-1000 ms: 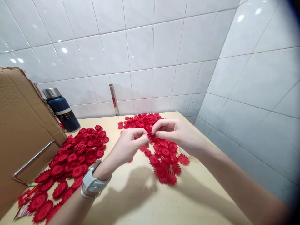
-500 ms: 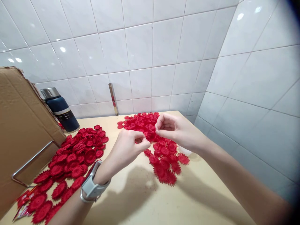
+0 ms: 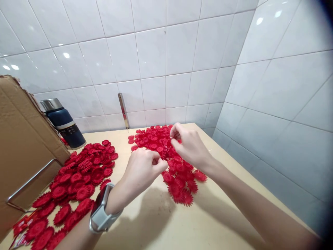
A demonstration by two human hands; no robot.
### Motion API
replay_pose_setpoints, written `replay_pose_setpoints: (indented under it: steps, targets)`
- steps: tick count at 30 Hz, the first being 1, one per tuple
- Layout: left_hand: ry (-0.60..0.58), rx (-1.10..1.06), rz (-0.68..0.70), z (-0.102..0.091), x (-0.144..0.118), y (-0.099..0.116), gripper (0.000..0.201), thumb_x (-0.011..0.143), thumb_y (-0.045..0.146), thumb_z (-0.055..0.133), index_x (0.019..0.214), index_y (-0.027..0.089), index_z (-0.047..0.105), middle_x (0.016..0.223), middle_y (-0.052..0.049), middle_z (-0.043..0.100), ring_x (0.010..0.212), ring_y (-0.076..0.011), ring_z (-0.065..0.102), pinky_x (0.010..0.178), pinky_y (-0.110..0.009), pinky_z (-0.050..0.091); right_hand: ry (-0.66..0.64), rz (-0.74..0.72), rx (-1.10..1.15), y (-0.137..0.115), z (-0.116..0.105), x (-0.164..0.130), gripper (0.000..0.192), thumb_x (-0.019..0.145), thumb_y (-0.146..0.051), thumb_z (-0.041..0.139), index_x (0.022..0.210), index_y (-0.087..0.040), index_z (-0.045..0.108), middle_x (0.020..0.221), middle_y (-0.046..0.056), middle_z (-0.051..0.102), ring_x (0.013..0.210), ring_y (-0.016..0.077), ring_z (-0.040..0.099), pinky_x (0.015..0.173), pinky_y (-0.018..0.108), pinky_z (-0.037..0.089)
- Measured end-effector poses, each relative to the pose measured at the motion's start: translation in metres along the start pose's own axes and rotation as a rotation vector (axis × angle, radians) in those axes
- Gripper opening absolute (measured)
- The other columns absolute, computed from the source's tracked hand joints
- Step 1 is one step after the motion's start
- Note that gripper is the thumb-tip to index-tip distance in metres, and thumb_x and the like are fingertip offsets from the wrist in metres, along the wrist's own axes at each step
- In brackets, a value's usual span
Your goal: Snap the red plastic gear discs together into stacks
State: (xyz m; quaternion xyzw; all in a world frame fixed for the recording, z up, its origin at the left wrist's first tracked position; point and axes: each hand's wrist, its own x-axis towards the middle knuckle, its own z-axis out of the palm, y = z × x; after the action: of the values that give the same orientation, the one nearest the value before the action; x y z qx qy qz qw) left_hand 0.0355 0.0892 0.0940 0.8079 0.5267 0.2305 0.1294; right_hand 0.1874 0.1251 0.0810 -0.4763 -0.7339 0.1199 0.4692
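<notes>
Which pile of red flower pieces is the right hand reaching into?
The right hand is over the far pile by the wall corner, not the left pile beside the cardboard box.

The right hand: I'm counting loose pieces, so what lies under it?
Under the right hand lies the right pile of red toothed discs on the beige table. The discs directly beneath the hand and wrist are covered.
</notes>
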Motion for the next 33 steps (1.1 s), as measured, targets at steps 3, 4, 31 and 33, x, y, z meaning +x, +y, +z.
replay_pose_setpoints:
  steps: [3,4,31,33]
  targets:
    - [-0.049,-0.005,0.005,-0.002,-0.005,0.006,0.027,0.066,0.016,0.043,0.044,0.017,0.027,0.041,0.006,0.026,0.045,-0.0079,0.021,0.046,-0.024,0.018,0.061,0.007,-0.008,0.004,0.001,0.003,0.022,0.063,0.001,0.042,0.064,-0.021,0.038,0.061,-0.001,0.047,0.057,0.0151,0.044,0.058,0.03,0.033]
    - [-0.079,-0.019,0.021,-0.003,-0.007,0.009,0.027,0.065,0.015,0.044,0.044,0.016,0.027,0.042,0.006,0.025,0.045,-0.0078,0.021,0.045,-0.024,0.017,0.086,0.018,-0.001,0.007,0.0,0.004,0.021,0.063,0.0,0.043,0.064,-0.021,0.039,0.063,-0.001,0.048,0.059,0.0155,0.045,0.06,0.031,0.033]
    - [-0.115,-0.447,-0.082,-0.01,0.008,-0.012,0.023,0.074,0.021,0.042,0.054,0.016,0.052,0.056,0.001,0.054,0.058,-0.0124,0.047,0.054,-0.022,0.036,0.088,-0.156,-0.04,-0.014,-0.026,-0.007,0.017,0.08,-0.012,0.048,0.09,-0.022,0.059,0.102,0.006,0.058,0.092,0.0207,0.056,0.077,0.035,0.045]
    - [-0.115,-0.451,-0.069,-0.01,0.008,-0.012,0.023,0.075,0.021,0.042,0.054,0.016,0.051,0.056,0.002,0.052,0.058,-0.0123,0.045,0.053,-0.022,0.035,0.033,-0.285,0.005,-0.021,-0.026,-0.01,0.017,0.08,-0.01,0.049,0.087,-0.022,0.058,0.098,0.005,0.06,0.09,0.0196,0.056,0.077,0.033,0.045]
